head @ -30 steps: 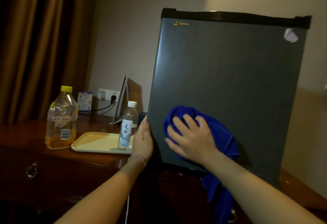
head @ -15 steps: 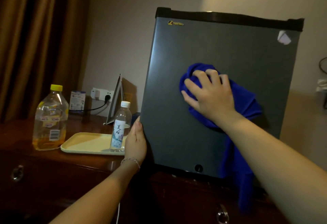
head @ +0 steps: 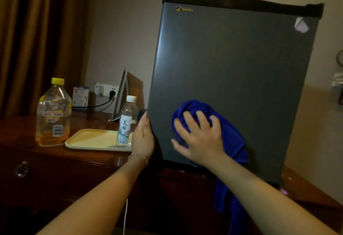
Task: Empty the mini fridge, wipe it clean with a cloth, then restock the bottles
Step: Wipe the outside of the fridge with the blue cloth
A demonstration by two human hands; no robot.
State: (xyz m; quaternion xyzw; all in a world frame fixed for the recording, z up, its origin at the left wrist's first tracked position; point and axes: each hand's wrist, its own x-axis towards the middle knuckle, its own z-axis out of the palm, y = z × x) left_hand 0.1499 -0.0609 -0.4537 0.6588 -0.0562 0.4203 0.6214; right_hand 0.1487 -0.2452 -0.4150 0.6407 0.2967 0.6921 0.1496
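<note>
**Blue cloth pressed low on the closed fridge door**

The mini fridge (head: 241,79) stands on a dark wooden cabinet (head: 89,162), its grey door closed and facing the camera, a black strip along the top edge and a small gold logo at the upper left corner. A pale sticker (head: 301,24) sits near the door's upper right corner.

The right hand (head: 201,138) lies on a bunched blue cloth (head: 228,138) against the lower left part of the door, fingers spread and slightly bent over the fabric, pressing it to the surface. A tail of the cloth hangs down past the fridge's bottom edge in front of the cabinet. The left hand (head: 143,138) holds the door's left edge low down, thumb on the front face; the other fingers seem to wrap behind the edge, though they are out of sight. A thin bracelet circles that wrist.

Left of the fridge, a cream tray (head: 92,139) rests on the cabinet top with a small water bottle (head: 126,121) with a white cap standing upright on its right end, just beside the left hand. Further left, off the tray, stands a large bottle (head: 53,112) with a yellow cap, amber liquid filling its lower part. Behind them, by the far wall, are a folded standing card (head: 121,93), a small box (head: 80,96) and a wall socket (head: 105,90) with a black plug. Brown curtains (head: 37,36) hang at the far left.
</note>
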